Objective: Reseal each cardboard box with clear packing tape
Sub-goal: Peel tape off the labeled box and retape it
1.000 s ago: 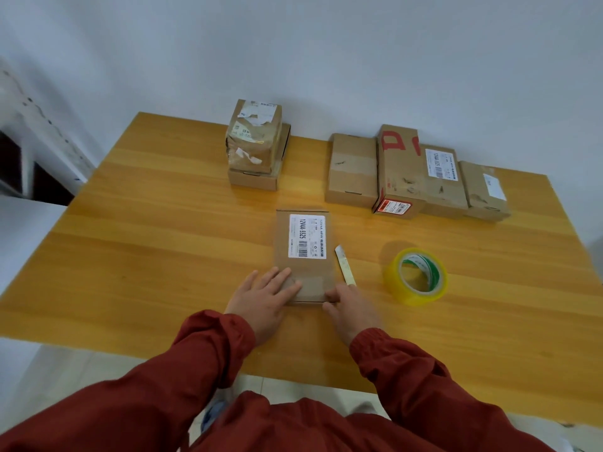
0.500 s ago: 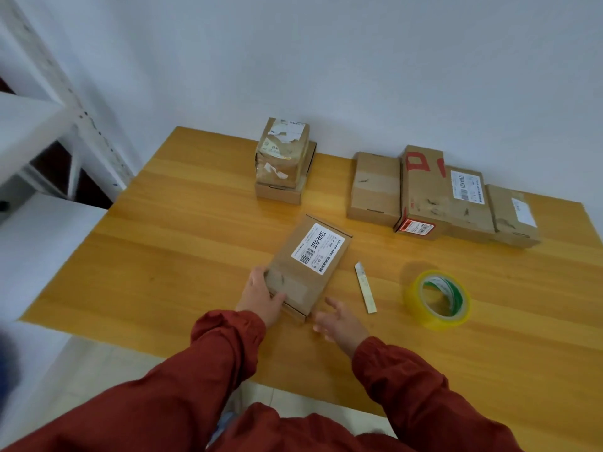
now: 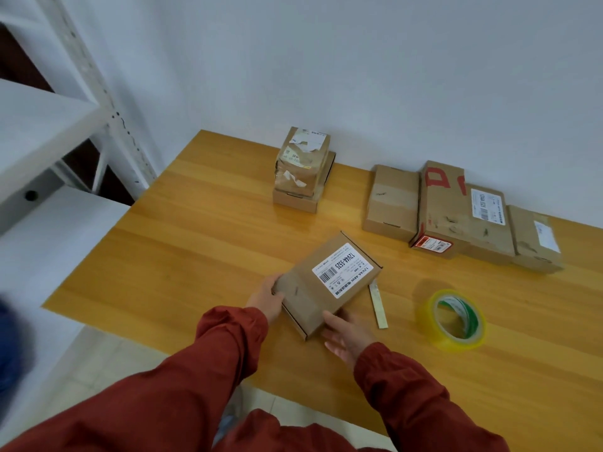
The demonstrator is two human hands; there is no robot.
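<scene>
A small cardboard box with a white barcode label lies turned at an angle near the table's front edge. My left hand grips its near left corner, thumb on top. My right hand touches the box's near right edge with the thumb, its fingers loosely straight beside the box. A yellowish roll of packing tape lies flat to the right. A narrow pale strip-like tool lies between box and roll, partly hidden behind the box.
On the wooden table, two stacked boxes stand at the back. A row of several boxes lines the back right. A white metal shelf stands left of the table.
The box has been turned from square-on to diagonal and shifted. My left hand moved from its top to its corner. My right hand came back against it. The view swung left.
</scene>
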